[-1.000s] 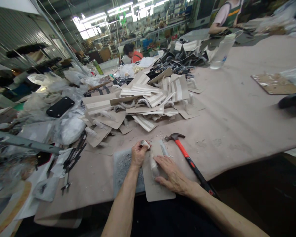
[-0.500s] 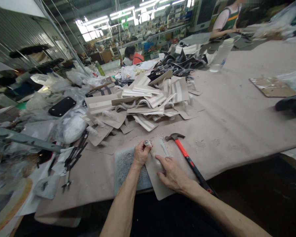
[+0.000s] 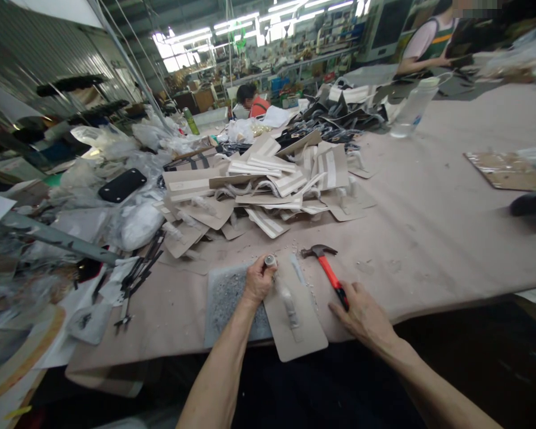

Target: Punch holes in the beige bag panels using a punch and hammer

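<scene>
My left hand point(image 3: 258, 282) is closed round a short metal punch point(image 3: 270, 261), held upright on a beige rounded panel point(image 3: 295, 325) at the table's near edge. A pale handle strip point(image 3: 290, 301) lies along the panel. The panel partly overlaps a grey pitted block point(image 3: 226, 301). My right hand point(image 3: 361, 316) wraps its fingers over the red and black handle of a claw hammer point(image 3: 326, 268) lying on the table to the right of the panel.
A heap of beige and white panels point(image 3: 268, 185) fills the table's point(image 3: 429, 226) middle. Plastic bags and black metal parts point(image 3: 136, 277) clutter the left side. A water bottle point(image 3: 408, 110) stands far right. Other people work at the far end.
My right hand left the beige panel and moved right onto the hammer's handle. The left hand stays on the punch. The view shifted slightly.
</scene>
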Tool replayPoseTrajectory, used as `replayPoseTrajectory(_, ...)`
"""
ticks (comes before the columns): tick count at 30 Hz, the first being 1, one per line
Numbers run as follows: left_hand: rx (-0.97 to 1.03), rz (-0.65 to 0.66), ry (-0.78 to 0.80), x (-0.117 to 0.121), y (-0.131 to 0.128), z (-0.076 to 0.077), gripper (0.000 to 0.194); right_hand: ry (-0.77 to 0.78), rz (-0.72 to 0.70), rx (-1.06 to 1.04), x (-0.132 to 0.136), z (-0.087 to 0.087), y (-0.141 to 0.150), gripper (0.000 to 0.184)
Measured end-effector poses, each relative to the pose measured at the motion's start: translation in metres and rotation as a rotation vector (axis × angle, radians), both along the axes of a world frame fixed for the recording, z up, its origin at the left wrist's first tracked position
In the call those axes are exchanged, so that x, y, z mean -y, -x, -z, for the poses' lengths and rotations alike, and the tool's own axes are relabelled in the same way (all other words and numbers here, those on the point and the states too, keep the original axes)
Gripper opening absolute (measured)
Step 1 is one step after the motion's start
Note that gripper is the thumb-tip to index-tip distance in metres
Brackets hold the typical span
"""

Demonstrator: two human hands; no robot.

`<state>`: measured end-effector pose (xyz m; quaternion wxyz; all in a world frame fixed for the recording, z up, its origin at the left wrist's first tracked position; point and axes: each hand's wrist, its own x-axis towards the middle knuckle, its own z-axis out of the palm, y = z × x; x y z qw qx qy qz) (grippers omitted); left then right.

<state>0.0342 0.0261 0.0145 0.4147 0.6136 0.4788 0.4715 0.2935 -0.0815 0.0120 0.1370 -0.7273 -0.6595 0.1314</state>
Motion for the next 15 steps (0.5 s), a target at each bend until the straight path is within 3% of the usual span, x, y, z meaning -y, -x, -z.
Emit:
replayPoseTrajectory(3,-0.033,0.007,-0.012,0.001,-0.001,-0.003,0.019,0.109,0.017,-0.057,0.000,0.005,-0.003,0.038)
replayPoseTrajectory(6,-0.060,0.009,-0.033,0.001,-0.002,-0.004,0.018,0.229,0.068,-0.247,-0.010,0.002,-0.001,0.018)
replayPoseTrajectory(8,-0.073,0.010,-0.047,0.001,-0.002,-0.003,0.019,0.337,0.121,-0.506,-0.017,-0.004,0.001,0.008)
replayPoseTrajectory(12,-0.090,0.009,-0.045,-0.001,-0.002,0.000,0.022,0.515,0.327,-1.181,-0.022,-0.016,0.009,0.016)
replayPoseTrajectory(15,-0.073,-0.003,-0.024,-0.001,-0.001,0.002,0.022,0.536,0.415,-1.338,-0.020,-0.017,0.022,0.018)
